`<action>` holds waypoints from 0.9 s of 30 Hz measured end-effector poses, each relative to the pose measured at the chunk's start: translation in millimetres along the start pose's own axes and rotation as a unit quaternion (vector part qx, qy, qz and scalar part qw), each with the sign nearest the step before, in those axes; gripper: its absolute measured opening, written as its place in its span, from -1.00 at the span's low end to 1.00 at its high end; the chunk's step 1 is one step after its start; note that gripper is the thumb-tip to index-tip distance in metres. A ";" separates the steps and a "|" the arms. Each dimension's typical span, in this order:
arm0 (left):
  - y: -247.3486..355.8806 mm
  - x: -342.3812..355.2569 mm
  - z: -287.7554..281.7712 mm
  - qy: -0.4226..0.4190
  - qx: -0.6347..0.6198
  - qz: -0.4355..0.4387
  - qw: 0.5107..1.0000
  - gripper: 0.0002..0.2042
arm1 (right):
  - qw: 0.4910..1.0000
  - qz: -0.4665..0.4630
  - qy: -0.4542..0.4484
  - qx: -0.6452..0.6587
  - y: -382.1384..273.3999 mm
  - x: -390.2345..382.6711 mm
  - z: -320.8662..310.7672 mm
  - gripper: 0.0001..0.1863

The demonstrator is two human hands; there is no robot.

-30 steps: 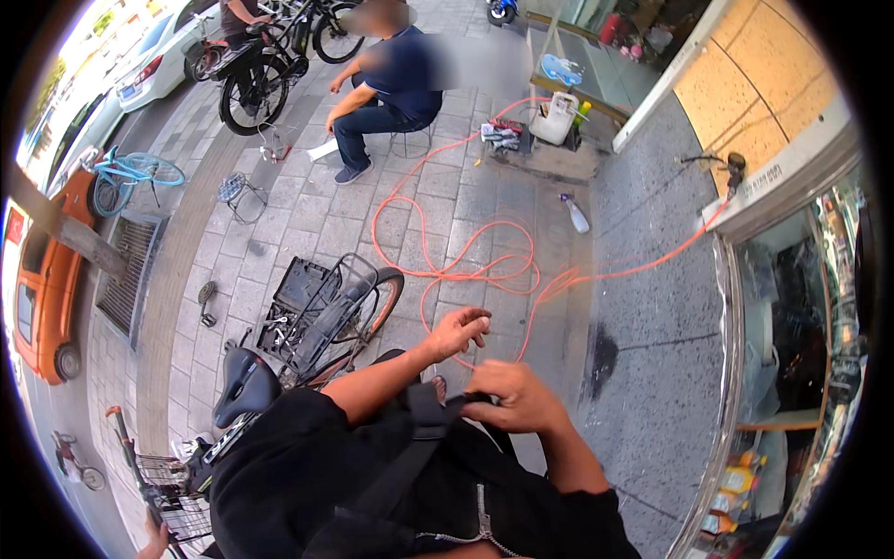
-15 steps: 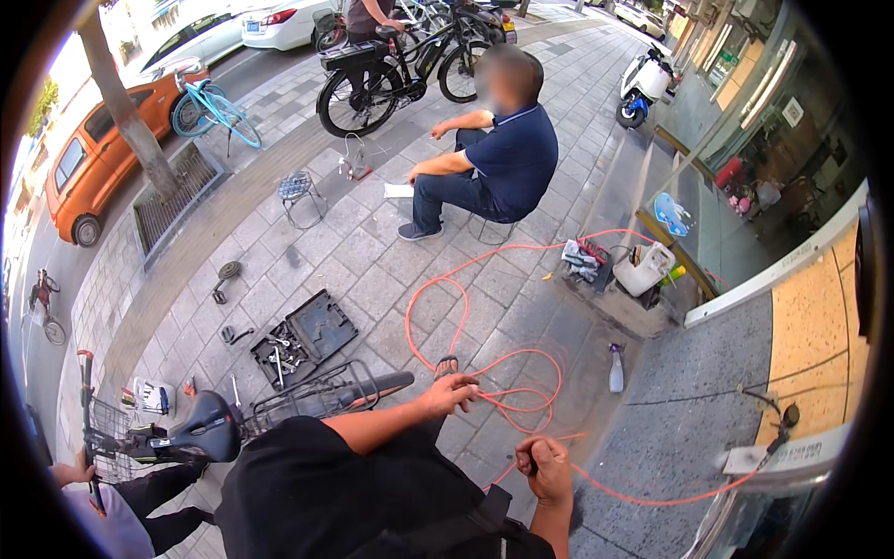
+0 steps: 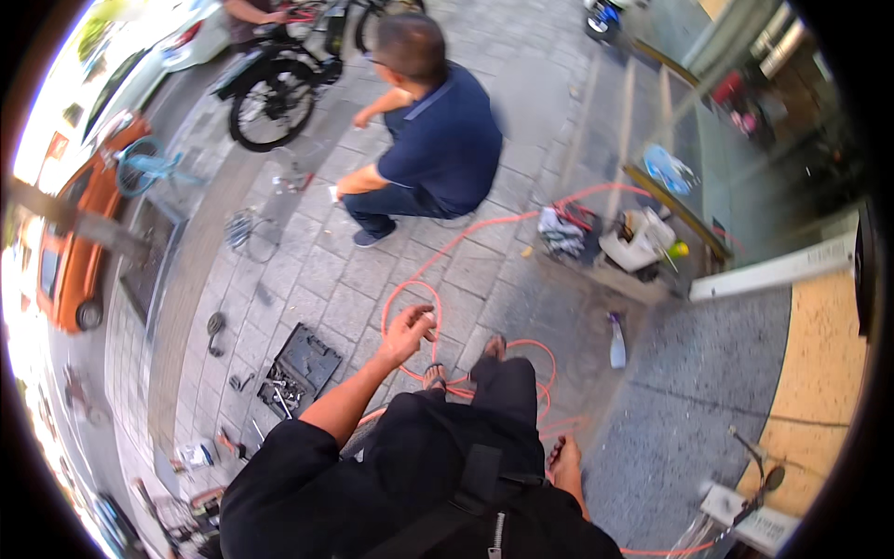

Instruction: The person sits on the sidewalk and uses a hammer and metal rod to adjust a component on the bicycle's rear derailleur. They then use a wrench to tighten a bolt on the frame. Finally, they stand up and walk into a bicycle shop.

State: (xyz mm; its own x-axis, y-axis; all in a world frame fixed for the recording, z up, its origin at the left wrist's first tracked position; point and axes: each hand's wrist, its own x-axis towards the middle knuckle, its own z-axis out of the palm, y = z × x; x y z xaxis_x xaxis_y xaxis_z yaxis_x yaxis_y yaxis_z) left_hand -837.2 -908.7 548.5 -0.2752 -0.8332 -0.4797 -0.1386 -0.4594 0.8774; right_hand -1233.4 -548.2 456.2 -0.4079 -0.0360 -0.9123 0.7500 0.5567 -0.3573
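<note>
Head-view footage shows the left hand raised in front of the body, its fingers curled around a loop of orange hose, which is pinched at the fingertips. The right hand is lowered beside the hip with the hose passing near it; whether it is closed on the hose cannot be told. From the grip the hose is spread in coils over the grey paving slabs around the sandalled feet, then run toward a heap of tools and containers by a shopfront step. A white spray bottle is stood just beside the coils. An open toolbox is laid to the left. Further off, a person in a dark blue shirt is crouched near a black bicycle, with an orange car parked at the kerb.
</note>
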 end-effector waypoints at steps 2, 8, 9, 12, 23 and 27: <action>25.3 47.1 29.3 -0.020 -0.034 0.012 0.999 -0.53 | 1.000 0.015 0.026 0.008 -38.3 20.8 13.2 -0.79; 92.5 193.6 125.7 0.011 -0.041 0.014 0.999 -0.50 | 0.985 0.042 0.019 -0.165 -188.0 127.1 77.0 -0.72; 101.6 200.5 134.1 0.012 -0.062 -0.005 0.998 -0.50 | 0.991 0.018 0.027 -0.129 -214.7 124.7 89.2 -0.73; 165.5 264.5 156.3 0.007 -0.089 0.029 0.996 -0.50 | 0.996 -0.050 -0.007 -0.070 -338.6 109.0 155.9 -0.74; 298.5 537.2 208.9 -0.009 -0.169 0.049 0.984 -0.60 | 0.954 -0.259 -0.138 -0.066 -672.7 111.3 407.2 -0.75; 329.3 677.1 201.1 -0.032 -0.145 0.024 0.989 -0.53 | 0.937 -0.314 -0.137 -0.074 -783.5 137.2 534.5 -0.79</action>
State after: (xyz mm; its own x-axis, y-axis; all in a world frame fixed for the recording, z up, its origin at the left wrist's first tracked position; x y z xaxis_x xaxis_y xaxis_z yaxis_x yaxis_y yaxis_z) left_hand -1260.5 -1562.2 514.8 -0.3357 -0.8395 -0.4273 0.1531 -0.4962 0.8546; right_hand -1598.6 -1432.9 503.9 -0.5802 -0.5951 -0.5560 0.3178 0.4631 -0.8274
